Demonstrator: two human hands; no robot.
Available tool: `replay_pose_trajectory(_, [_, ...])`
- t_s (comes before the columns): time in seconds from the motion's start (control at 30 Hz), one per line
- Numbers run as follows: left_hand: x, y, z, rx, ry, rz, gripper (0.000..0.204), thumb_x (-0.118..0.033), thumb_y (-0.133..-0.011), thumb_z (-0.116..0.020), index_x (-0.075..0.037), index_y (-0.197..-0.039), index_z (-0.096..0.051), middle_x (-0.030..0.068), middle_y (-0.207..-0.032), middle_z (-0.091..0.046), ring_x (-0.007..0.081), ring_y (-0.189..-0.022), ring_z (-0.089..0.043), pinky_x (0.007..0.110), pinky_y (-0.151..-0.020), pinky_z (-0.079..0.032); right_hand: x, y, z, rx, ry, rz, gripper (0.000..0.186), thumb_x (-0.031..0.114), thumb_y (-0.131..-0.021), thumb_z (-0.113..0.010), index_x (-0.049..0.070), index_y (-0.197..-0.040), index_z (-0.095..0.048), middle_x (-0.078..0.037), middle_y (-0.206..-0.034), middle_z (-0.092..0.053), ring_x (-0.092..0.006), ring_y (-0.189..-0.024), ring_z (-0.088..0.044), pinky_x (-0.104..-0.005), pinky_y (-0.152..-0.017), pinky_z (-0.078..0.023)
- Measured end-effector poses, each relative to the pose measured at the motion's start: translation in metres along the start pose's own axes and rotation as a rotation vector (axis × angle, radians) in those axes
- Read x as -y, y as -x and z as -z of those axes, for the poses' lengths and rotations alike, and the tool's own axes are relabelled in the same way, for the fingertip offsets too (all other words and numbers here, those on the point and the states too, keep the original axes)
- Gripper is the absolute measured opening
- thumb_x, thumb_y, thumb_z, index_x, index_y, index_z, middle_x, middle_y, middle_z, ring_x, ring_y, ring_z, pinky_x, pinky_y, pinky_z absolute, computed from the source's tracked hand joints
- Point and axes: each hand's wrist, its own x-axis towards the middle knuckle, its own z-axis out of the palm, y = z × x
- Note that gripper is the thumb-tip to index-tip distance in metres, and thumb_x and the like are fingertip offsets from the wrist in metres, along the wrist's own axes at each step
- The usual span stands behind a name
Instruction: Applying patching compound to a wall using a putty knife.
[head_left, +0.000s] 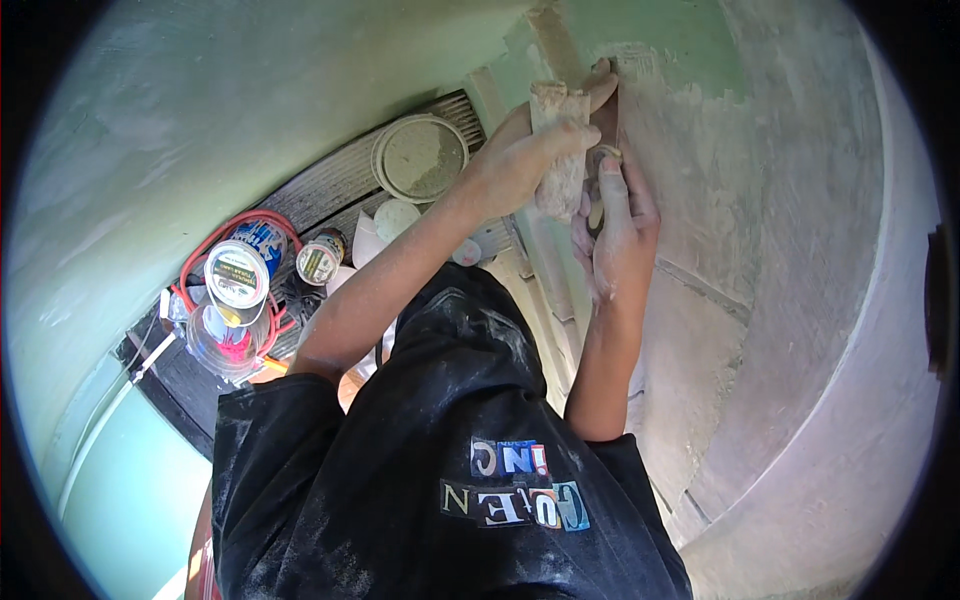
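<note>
My left hand [510,160] is closed around a whitish, plaster-caked flat piece [562,170], with the thumb across its face and fingertips showing past its far edge. Just to the right, my right hand [622,225] grips what looks like a putty knife [611,112]. Its thin brownish blade points up beside the caked piece, and most of the handle is covered by my fingers. Pale dust coats both hands. They are close together in front of the wall [700,190], which is partly green and partly skimmed with grey-white filler.
On a dark ribbed board [330,185] to the left stands a round bucket [420,158] of greyish material. Near it are a lidded jar [320,257], a white-lidded tub [237,275], a red hose [215,240] and a clear container [215,340]. A white pipe [105,415] runs at lower left.
</note>
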Motion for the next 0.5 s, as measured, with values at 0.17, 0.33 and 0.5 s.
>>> replay_pose_trajectory(0.17, [-0.011, 0.0, 0.005, -0.054, 0.035, 0.064, 0.066, -0.027, -0.095, -0.057, 0.006, -0.151, -0.043, 0.0172, -0.162, -0.037, 0.0215, -0.149, -0.034, 0.033, -0.121, -0.024, 0.006, -0.005, -0.015, -0.016, 0.043, 0.02, 0.046, 0.029, -0.104, -0.061, 0.002, -0.141, -0.056, 0.003, -0.066, -0.048, -0.0048, -0.049, -0.039, -0.0224, -0.041, -0.031])
replay_pose_trajectory(0.33, [0.001, -0.001, -0.003, -0.011, 0.077, -0.02, 0.066, -0.028, -0.094, -0.06, 0.004, -0.15, -0.046, 0.0178, -0.157, -0.045, 0.02, -0.144, -0.042, 0.033, -0.119, -0.029, -0.003, -0.003, -0.002, -0.021, 0.024, 0.007, 0.045, 0.03, -0.104, -0.061, 0.005, -0.141, -0.057, 0.003, -0.066, -0.049, -0.0047, -0.048, -0.04, -0.0226, -0.041, -0.031])
replay_pose_trajectory(0.5, [-0.01, -0.01, 0.012, -0.118, 0.193, 0.263, 0.066, -0.028, -0.094, -0.059, 0.004, -0.15, -0.046, 0.0181, -0.157, -0.045, 0.0218, -0.146, -0.039, 0.034, -0.121, -0.026, 0.002, -0.017, -0.018, 0.032, 0.029, 0.029, 0.037, 0.03, -0.103, -0.061, 0.006, -0.131, -0.063, 0.002, -0.071, -0.055, -0.0052, -0.048, -0.042, -0.0212, -0.041, -0.029])
